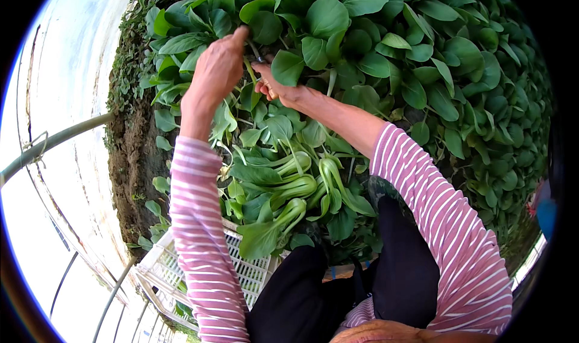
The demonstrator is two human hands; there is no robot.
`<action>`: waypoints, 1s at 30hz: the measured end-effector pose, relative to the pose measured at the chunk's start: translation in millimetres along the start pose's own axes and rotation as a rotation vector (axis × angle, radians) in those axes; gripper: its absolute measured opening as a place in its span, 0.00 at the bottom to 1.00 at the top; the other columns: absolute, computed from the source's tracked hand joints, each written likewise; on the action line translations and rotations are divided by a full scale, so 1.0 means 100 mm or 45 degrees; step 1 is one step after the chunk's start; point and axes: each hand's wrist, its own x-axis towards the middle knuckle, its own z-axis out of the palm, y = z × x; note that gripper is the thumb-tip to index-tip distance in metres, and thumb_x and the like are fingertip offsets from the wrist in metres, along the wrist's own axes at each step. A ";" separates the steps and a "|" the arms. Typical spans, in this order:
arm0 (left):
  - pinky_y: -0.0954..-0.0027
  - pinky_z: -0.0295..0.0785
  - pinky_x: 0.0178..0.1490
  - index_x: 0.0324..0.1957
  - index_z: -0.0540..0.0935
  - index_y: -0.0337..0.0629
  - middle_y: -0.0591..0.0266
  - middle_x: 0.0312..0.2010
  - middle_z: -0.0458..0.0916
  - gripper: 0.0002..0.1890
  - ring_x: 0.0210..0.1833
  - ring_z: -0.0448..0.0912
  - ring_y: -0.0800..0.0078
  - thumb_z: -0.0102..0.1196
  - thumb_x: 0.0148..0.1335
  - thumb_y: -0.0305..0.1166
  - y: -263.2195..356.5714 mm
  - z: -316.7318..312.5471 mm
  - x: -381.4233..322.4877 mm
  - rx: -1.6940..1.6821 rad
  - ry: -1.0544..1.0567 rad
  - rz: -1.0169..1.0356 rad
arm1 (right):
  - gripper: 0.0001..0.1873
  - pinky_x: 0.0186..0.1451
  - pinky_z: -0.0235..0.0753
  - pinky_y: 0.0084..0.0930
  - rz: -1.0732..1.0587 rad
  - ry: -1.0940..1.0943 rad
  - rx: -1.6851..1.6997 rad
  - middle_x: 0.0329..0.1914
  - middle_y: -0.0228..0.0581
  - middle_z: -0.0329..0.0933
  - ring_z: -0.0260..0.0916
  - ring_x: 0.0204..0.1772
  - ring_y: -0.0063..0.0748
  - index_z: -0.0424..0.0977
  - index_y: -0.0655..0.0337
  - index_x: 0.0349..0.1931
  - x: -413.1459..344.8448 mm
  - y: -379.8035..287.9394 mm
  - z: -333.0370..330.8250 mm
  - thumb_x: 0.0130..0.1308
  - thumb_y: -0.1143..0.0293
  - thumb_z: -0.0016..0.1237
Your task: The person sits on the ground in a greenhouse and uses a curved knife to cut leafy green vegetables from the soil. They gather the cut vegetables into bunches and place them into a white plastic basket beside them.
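Note:
At the upper middle, my left hand [220, 67] reaches in among growing leafy greens [325, 17], its fingers at a plant's stems; leaves hide the fingertips. Just right of it and lower, my right hand [272, 81] is closed around a small tool with a metal part [258, 59] showing near a pale stem; most of the tool is hidden in the fist. Below my hands, several cut bok choy heads [296, 185] lie in a pile on loose leaves, their pale green bases towards my knees.
A white slatted plastic crate [253, 270] with some leaves inside stands at the lower left, by my knee. Bare soil [135, 175] borders the bed on the left, beside plastic sheeting [72, 71] and a curved pole [68, 135]. Dense greens spread along the right.

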 end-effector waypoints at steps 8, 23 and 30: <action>0.48 0.75 0.44 0.54 0.74 0.41 0.41 0.35 0.84 0.21 0.42 0.82 0.43 0.59 0.60 0.38 -0.40 0.24 0.16 0.296 -0.142 -0.585 | 0.19 0.14 0.66 0.22 -0.026 0.051 0.125 0.23 0.40 0.71 0.71 0.18 0.27 0.66 0.63 0.38 0.18 0.02 0.06 0.65 0.55 0.54; 0.45 0.71 0.47 0.42 0.78 0.32 0.35 0.39 0.81 0.22 0.45 0.78 0.36 0.49 0.68 0.47 -0.83 0.36 0.05 0.018 0.115 -0.793 | 0.18 0.13 0.63 0.24 -0.170 0.257 0.095 0.19 0.41 0.71 0.65 0.16 0.26 0.66 0.62 0.41 0.29 0.19 0.38 0.66 0.56 0.49; 0.47 0.72 0.48 0.43 0.80 0.32 0.36 0.39 0.82 0.21 0.45 0.80 0.39 0.50 0.64 0.43 -0.90 0.38 0.02 -0.027 0.159 -0.778 | 0.14 0.13 0.56 0.26 -0.142 0.303 0.043 0.20 0.37 0.62 0.61 0.16 0.27 0.64 0.63 0.37 0.47 0.21 0.42 0.68 0.61 0.47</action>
